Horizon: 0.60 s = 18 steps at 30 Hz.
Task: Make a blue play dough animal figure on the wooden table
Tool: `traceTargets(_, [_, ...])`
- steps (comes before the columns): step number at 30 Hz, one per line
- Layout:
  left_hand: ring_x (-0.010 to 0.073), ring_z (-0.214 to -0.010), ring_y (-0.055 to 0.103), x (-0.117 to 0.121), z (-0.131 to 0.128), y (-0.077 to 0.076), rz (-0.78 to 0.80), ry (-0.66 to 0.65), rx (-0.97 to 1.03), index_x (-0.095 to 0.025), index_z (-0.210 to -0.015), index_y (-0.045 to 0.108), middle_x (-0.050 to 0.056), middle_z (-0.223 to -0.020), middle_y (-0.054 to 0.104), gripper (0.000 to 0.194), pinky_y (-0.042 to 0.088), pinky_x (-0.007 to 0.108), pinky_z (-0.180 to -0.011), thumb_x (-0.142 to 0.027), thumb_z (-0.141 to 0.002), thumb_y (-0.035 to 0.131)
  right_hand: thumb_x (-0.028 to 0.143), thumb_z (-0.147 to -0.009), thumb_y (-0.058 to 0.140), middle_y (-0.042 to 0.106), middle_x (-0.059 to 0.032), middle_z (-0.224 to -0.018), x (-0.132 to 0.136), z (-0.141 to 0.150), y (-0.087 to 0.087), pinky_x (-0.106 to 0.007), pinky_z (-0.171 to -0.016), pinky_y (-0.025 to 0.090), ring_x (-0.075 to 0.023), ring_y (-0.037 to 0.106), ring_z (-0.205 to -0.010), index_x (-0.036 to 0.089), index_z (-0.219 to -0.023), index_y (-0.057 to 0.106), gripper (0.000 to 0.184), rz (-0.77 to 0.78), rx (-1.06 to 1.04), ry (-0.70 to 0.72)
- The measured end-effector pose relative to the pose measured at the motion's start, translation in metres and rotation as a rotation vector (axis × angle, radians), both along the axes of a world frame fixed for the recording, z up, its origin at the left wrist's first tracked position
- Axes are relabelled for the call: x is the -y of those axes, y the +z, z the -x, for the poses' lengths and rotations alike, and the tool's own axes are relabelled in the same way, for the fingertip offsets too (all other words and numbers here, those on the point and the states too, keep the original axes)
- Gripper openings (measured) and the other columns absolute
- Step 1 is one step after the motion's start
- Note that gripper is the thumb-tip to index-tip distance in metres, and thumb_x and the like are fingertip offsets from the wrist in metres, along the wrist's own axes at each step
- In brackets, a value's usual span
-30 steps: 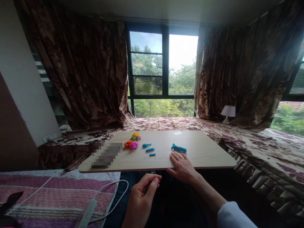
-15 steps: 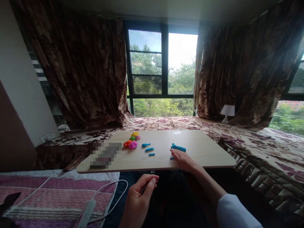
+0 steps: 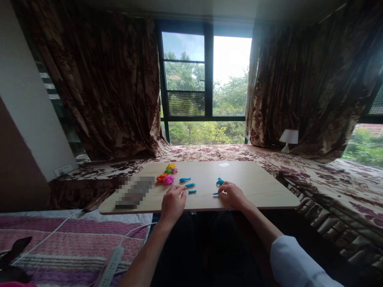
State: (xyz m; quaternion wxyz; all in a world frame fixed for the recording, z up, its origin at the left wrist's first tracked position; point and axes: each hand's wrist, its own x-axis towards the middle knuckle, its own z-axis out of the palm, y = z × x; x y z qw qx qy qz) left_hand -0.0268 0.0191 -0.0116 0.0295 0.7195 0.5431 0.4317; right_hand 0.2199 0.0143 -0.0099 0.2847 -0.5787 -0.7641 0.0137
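Observation:
A low wooden table (image 3: 257, 187) stands over my lap. My left hand (image 3: 172, 202) rests on its near edge, fingers stretched forward, fingertips just short of three small blue clay pieces (image 3: 189, 185); nothing shows in it. My right hand (image 3: 232, 194) lies on the table to the right, thumb and forefinger pinched on a thin blue clay strip (image 3: 216, 193). This hand partly hides a larger blue clay roll (image 3: 220, 181), which lies just behind it. A heap of orange, pink, yellow and green clay (image 3: 167, 177) sits at the left rear of the table.
A blurred dark object (image 3: 134, 194) lies on the table's left end. A white power strip with cable (image 3: 111, 266) rests on the striped pink blanket at lower left. A small white lamp (image 3: 288, 138) stands on the floral ledge beneath the curtained window.
My left hand has risen from my lap onto the table edge near the small blue pieces. My right hand has slid forward and closed its fingertips on the thin blue strip.

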Motion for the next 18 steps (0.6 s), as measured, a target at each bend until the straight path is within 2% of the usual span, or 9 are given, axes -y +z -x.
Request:
traceTargets(5, [0.0212, -0.095, 0.053, -0.023, -0.013, -0.002, 0.054, -0.002, -0.152, -0.024, -0.092, 0.068, 0.005, -0.093, 0.062, 0.022, 0.038, 0.033, -0.085, -0.022, -0.073, 0.058, 0.02, -0.078, 0.053, 0.066, -0.0045, -0.087, -0.023, 0.024, 0.002, -0.024, -0.076, 0.042, -0.0175, 0.06, -0.084, 0.02, -0.085, 0.07, 0.018, 0.028, 0.014, -0.021])
traceTargets(9, [0.0228, -0.091, 0.053, -0.028, -0.018, 0.0, 0.066, -0.002, -0.195, -0.022, -0.078, 0.07, 0.007, -0.085, 0.062, 0.011, 0.038, 0.035, -0.08, -0.023, -0.072, 0.061, 0.016, -0.076, 0.054, 0.066, -0.0073, -0.087, -0.021, 0.029, 0.005, -0.027, -0.079, 0.042, -0.02, 0.06, -0.086, 0.018, -0.083, 0.07, 0.018, -0.008, -0.002, 0.022])
traceTargets(11, [0.0219, -0.089, 0.054, -0.022, -0.021, 0.004, 0.053, -0.022, -0.196, -0.02, -0.074, 0.069, 0.006, -0.083, 0.062, 0.009, 0.038, 0.034, -0.079, -0.022, -0.073, 0.06, 0.015, -0.077, 0.053, 0.066, -0.0076, -0.093, -0.01, 0.026, 0.005, -0.029, -0.08, 0.042, -0.0203, 0.059, -0.089, 0.019, -0.09, 0.069, 0.021, -0.039, -0.033, 0.048])
traceTargets(13, [0.0203, -0.09, 0.054, -0.01, -0.029, 0.008, 0.028, -0.067, -0.191, -0.021, -0.078, 0.067, 0.005, -0.085, 0.062, 0.01, 0.038, 0.033, -0.081, -0.021, -0.074, 0.059, 0.016, -0.08, 0.05, 0.064, -0.0064, -0.099, 0.005, 0.021, 0.004, -0.027, -0.081, 0.043, -0.0182, 0.059, -0.09, 0.02, -0.099, 0.066, 0.025, -0.069, -0.08, 0.077])
traceTargets(18, [0.0184, -0.089, 0.055, 0.027, -0.066, 0.011, -0.029, -0.227, -0.184, -0.024, -0.083, 0.066, 0.002, -0.083, 0.062, 0.011, 0.038, 0.031, -0.082, -0.025, -0.077, 0.057, 0.023, -0.087, 0.045, 0.066, -0.0033, -0.092, 0.033, 0.015, -0.009, -0.021, -0.067, 0.048, -0.0129, 0.062, -0.077, 0.02, -0.105, 0.062, 0.025, -0.084, -0.181, 0.14])
